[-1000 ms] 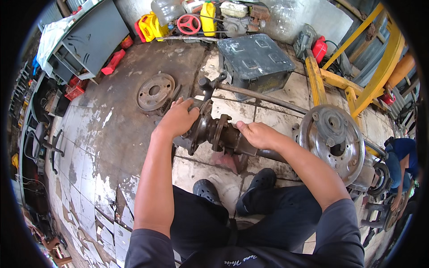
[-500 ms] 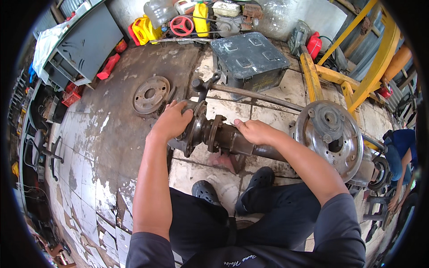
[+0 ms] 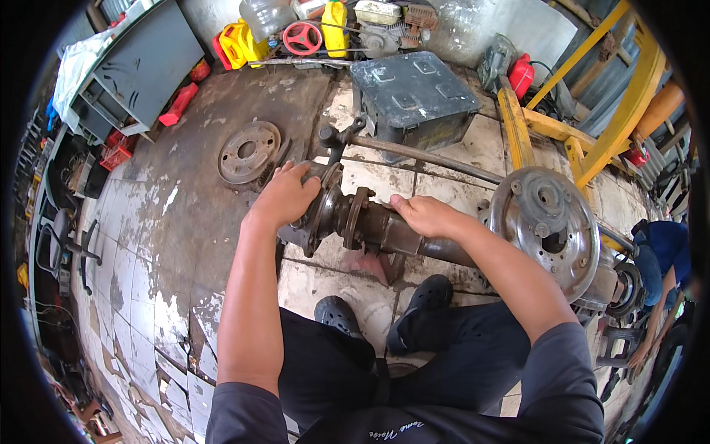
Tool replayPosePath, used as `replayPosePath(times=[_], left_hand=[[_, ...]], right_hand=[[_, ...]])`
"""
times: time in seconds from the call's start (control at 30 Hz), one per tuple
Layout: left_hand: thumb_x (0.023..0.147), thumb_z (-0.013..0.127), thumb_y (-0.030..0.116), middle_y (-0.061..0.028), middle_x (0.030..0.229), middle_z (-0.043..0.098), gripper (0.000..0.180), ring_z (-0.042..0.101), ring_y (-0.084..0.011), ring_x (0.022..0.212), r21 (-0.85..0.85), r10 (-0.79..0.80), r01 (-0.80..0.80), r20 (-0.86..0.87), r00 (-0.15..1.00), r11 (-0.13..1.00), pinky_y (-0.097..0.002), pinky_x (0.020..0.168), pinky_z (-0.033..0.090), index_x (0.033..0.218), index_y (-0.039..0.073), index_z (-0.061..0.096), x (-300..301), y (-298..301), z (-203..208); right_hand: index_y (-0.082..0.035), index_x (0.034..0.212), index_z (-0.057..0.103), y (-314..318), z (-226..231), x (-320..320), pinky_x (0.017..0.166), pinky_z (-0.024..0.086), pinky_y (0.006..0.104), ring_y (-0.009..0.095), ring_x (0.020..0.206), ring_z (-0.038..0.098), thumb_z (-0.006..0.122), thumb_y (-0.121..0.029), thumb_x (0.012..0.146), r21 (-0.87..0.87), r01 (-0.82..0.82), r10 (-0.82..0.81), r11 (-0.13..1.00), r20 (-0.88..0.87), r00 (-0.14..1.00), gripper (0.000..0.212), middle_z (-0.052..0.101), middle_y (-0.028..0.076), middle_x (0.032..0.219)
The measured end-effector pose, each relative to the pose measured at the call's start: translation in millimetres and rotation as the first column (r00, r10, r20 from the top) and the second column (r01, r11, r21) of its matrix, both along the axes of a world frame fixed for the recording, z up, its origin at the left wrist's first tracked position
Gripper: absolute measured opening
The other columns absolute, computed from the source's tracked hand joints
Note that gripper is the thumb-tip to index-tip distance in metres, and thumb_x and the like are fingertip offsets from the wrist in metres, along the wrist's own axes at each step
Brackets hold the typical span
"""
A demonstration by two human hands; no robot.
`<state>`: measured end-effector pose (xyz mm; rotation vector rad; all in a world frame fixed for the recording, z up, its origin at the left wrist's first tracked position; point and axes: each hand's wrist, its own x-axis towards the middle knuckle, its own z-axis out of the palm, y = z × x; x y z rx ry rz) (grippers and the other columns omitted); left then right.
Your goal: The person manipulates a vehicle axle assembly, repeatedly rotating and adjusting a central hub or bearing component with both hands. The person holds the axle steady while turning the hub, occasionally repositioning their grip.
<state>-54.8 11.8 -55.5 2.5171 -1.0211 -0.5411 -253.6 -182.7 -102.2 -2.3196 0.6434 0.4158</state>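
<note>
A greasy vehicle axle (image 3: 400, 237) lies crosswise in front of me, above my feet, with a pinkish-red support (image 3: 370, 265) beneath it. Over the rounded knuckle (image 3: 325, 211) at its left end, my left hand (image 3: 283, 194) is curled, fingers on the far side. My right hand (image 3: 427, 220) grips the axle tube just right of the bolted flange (image 3: 356, 218), thumb on top, its other fingers mostly hidden behind. A long steering rod (image 3: 429, 155) runs along the far side from a joint near the knuckle. At the right end sits a round metal wheel disc (image 3: 504, 222).
A round brake plate (image 3: 238, 172) lies on the stained floor at left. Beyond the axle stands a dark metal box (image 3: 414, 92). A yellow steel frame (image 3: 515, 129) is at the right, and a co-worker (image 3: 662, 255) bends at the far right. Yellow jugs (image 3: 335, 29) line the wall.
Both hands keep their places on the axle. My view has shifted very slightly; the co-worker's arms at the far right have moved a little lower and leftward.
</note>
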Motion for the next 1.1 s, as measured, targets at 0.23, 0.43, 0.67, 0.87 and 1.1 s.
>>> replayPosePath(times=[0.23, 0.43, 0.67, 0.87, 1.1], left_hand=[[0.093, 0.046, 0.037, -0.0269, 0.151, 0.031, 0.058, 0.024, -0.0376, 0.144, 0.014, -0.012, 0.012, -0.01, 1.0, 1.0, -0.0406, 0.116, 0.025, 0.142, 0.004, 0.044, 2, 2, 0], [0.094, 0.045, 0.037, -0.0267, 0.151, 0.032, 0.058, 0.025, -0.0377, 0.144, 0.0, -0.024, 0.024, 0.0, 1.0, 1.0, -0.0407, 0.117, 0.024, 0.142, 0.004, 0.045, 2, 4, -3], [0.094, 0.046, 0.037, -0.0282, 0.15, 0.032, 0.057, 0.026, -0.0371, 0.144, -0.006, -0.003, 0.003, 0.008, 1.0, 1.0, -0.0403, 0.116, 0.025, 0.14, 0.003, 0.047, 0, 4, 1], [0.093, 0.047, 0.036, -0.0289, 0.147, 0.036, 0.056, 0.029, -0.0379, 0.142, -0.029, -0.035, 0.035, 0.027, 0.999, 0.999, -0.04, 0.116, 0.026, 0.138, 0.003, 0.049, 1, -1, 0], [0.094, 0.046, 0.037, -0.0278, 0.148, 0.035, 0.057, 0.028, -0.0374, 0.142, 0.018, -0.021, 0.021, 0.005, 1.0, 1.0, -0.0392, 0.116, 0.025, 0.14, 0.003, 0.047, 6, 4, -4]], right_hand=[[0.008, 0.089, 0.067, 12, 25, 4, 0.092, 0.046, 0.0479, 0.046, 0.099, 0.062, 0.018, -0.057, 0.101, 0.06, -0.041, 0.043, 0.997, -0.025, 0.999, 0.082, 0.066, 0.031, 0.094], [0.008, 0.091, 0.067, 20, 23, 7, 0.091, 0.046, 0.0492, 0.047, 0.098, 0.061, 0.021, -0.053, 0.102, -0.046, -0.104, 0.104, 0.994, 0.002, 0.995, 0.077, 0.065, 0.032, 0.096], [0.008, 0.096, 0.066, 19, 18, 17, 0.092, 0.046, 0.0496, 0.047, 0.1, 0.06, 0.022, -0.049, 0.103, -0.053, -0.117, 0.115, 0.992, -0.045, 0.992, 0.073, 0.065, 0.032, 0.097], [0.007, 0.085, 0.064, 14, 14, 3, 0.086, 0.047, 0.0497, 0.047, 0.09, 0.061, 0.02, -0.053, 0.102, -0.072, -0.121, 0.125, 0.99, 0.05, 0.991, 0.077, 0.064, 0.031, 0.086], [0.008, 0.088, 0.062, 14, 25, -5, 0.083, 0.047, 0.0503, 0.047, 0.087, 0.062, 0.023, -0.055, 0.102, -0.006, -0.144, 0.144, 0.99, 0.059, 0.988, 0.076, 0.063, 0.031, 0.082]])
